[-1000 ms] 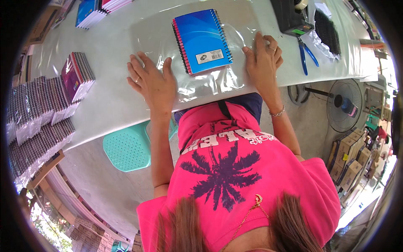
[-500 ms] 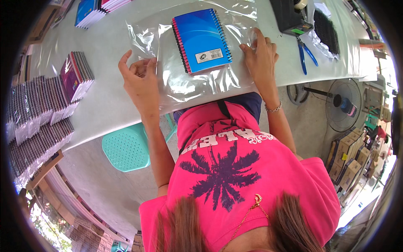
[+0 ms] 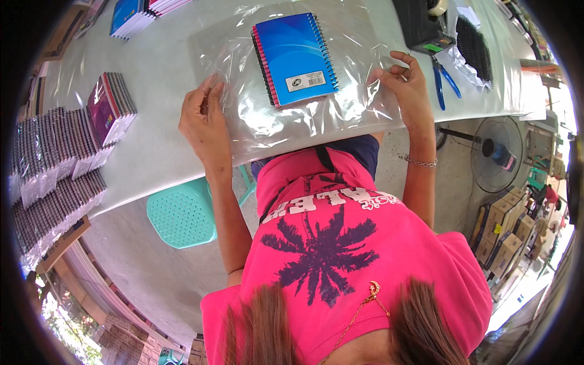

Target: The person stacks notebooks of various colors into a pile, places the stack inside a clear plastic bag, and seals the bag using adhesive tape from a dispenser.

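A small stack of spiral notebooks (image 3: 292,52) with a blue cover on top lies on a clear plastic sheet (image 3: 255,126) at the table's near edge. The top cover carries a white barcode label, and pink edges show along the stack's left side. To the left of the notebooks, my left hand (image 3: 205,125) pinches the sheet's left edge between thumb and fingers. My right hand (image 3: 410,91) grips the sheet's right edge, its fingers curled. Neither hand touches the notebooks.
Wrapped notebooks (image 3: 52,152) are piled at the left, beside purple-covered ones (image 3: 109,109). Blue-handled pliers (image 3: 447,82), a black tape dispenser (image 3: 423,27) and black binding coils (image 3: 473,48) lie at the right. A green stool (image 3: 182,213) and a fan (image 3: 496,146) stand beyond the table edge.
My right hand has moved right and slightly down, drawing out the plastic sheet. My left hand's fingers have closed on the left edge. The notebooks have shifted slightly right.
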A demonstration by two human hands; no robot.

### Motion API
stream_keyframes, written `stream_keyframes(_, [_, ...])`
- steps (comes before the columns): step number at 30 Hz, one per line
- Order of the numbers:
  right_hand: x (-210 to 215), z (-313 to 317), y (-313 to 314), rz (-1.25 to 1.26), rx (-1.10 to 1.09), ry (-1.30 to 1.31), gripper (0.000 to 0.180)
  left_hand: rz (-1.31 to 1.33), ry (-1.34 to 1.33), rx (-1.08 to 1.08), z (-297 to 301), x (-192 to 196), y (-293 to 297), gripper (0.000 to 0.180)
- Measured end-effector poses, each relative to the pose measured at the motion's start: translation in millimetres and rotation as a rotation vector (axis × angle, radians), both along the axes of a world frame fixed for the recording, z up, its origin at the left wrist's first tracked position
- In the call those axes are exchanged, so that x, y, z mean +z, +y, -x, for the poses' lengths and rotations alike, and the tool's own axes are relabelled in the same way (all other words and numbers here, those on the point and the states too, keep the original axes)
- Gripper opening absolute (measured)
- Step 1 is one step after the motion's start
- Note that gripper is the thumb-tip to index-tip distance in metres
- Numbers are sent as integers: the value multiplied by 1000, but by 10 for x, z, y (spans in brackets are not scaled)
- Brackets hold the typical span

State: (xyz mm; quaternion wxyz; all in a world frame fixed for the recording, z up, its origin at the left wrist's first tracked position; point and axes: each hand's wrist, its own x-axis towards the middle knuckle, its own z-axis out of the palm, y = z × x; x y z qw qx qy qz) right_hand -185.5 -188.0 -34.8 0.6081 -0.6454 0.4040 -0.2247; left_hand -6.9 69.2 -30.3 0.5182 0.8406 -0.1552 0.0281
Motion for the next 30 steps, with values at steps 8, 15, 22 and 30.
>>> stream_keyframes(8, [36, 44, -73, -187, 30, -164, 41, 3, 25, 8, 28, 57, 6, 14])
stream_keyframes(15, [125, -60, 37, 232, -25, 32, 20, -187, -103, 5, 14, 76, 21, 18])
stream_keyframes(22, [146, -61, 66, 227, -27, 58, 21, -153, -10, 19, 24, 100, -31, 22])
stream_keyframes(30, [130, -59, 66, 140, -25, 24, 16, -125, 60, 0, 9, 94, -27, 21])
